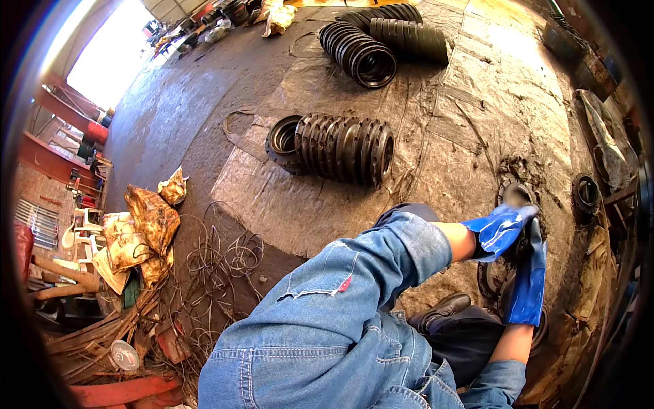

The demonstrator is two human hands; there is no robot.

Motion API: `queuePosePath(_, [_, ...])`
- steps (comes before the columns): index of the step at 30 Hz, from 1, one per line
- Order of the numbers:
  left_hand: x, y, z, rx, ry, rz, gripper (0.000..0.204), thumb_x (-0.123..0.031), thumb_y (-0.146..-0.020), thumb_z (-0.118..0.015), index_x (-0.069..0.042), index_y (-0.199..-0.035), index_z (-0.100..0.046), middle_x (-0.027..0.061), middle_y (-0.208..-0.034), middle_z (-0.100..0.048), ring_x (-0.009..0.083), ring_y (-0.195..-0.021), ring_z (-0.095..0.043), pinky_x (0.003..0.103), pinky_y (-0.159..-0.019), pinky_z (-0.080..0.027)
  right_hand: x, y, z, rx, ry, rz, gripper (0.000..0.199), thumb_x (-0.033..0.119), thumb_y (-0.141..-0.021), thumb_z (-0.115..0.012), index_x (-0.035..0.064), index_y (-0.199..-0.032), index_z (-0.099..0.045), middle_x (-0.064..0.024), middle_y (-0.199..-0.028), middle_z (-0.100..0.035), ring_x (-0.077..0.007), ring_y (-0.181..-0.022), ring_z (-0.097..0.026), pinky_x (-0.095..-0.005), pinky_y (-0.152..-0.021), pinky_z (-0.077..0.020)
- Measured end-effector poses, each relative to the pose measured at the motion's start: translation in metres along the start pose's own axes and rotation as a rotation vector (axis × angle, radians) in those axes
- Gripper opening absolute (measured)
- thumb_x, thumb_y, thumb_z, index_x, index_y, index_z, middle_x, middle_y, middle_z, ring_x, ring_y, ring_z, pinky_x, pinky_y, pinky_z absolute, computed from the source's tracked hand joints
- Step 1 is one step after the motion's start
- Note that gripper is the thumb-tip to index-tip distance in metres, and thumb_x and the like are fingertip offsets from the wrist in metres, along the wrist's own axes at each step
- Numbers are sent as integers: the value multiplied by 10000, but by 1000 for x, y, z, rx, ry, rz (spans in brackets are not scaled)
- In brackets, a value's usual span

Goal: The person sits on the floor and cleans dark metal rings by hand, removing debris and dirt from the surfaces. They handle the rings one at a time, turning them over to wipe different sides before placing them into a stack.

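Both my hands wear long blue rubber gloves and come together at the right, low over the muddy sheeting. My left hand [519, 215] is closed at the near edge of a dark, grimy ring [516, 193]. Just beside it, my right hand [535, 238] points at the same spot, its fingers mostly hidden and dark with grime. More dark round parts [488, 279] lie beneath and between my forearms, partly covered by the gloves. Black clumps of greasy dirt [516, 166] lie just beyond the ring.
A row of dark ribbed rings [344, 148] lies ahead on the sheeting [259, 187]. Longer stacks of rings [409, 39] lie farther back. Another ring [586, 193] sits at the right edge. Tangled wire [221, 259] and stained sacks [151, 225] are on the left. My shoe [441, 309] is near the parts.
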State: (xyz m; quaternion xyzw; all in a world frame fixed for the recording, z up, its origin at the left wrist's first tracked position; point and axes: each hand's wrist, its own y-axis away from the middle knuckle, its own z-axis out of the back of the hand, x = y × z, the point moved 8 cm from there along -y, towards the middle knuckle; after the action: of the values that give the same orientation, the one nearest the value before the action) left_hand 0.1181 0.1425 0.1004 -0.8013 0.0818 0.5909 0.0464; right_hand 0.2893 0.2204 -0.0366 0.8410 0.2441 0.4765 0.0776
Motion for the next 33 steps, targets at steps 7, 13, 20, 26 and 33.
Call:
queuePosePath(7, [0, -1, 6, -24, -72, -41, 540, -444, -1073, -464, 42, -1087, -700, 126, -1015, -715, 189, -937, -611, 378, -900, -486, 14, 10, -20, -25, 140, 122, 552, 303, -992, -713, -7, -1416, -543, -134, -1291, -669, -244, -1085, -696, -393, -900, -594])
queuePosePath(13, [-4, 1, 1, 49, -62, -72, 380, -292, -1074, -450, 0, -1208, -653, 150, -1069, -709, 223, -967, -647, 384, -891, -511, 24, 21, -27, -207, 220, 175, 538, 212, -961, -755, 8, -1417, -554, -125, -1292, -670, -231, -1084, -693, -377, -904, -583])
queuePosePath(20, [-6, 1, 3, 85, -275, -87, 349, -189, -1087, -418, -51, -1367, -572, 213, -1206, -692, 322, -1107, -666, 429, -945, -520, 26, 6, -19, -124, 393, 259, 496, 58, -969, -707, -17, -1431, -541, -152, -1321, -658, -222, -1140, -681, -333, -990, -547])
queuePosePath(26, [40, -29, 3, 132, 174, 331, 396, -376, -1026, -587, -63, -1268, -611, 101, -1135, -669, 225, -1009, -615, 360, -838, -522, 96, 83, -7, -288, 395, 414, 483, 191, -968, -660, -40, -1385, -585, -159, -1404, -613, -252, -1275, -592, -358, -1121, -407])
queuePosePath(33, [136, -70, 135, 146, -998, 601, 412, -421, -899, -688, -13, -927, -735, 40, -774, -664, 134, -697, -593, 307, -638, -464, 116, 117, 153, -918, 825, 14, 931, 409, -858, -791, -63, -1535, -360, -321, -1555, -410, -378, -1413, -477, -469, -1161, -411])
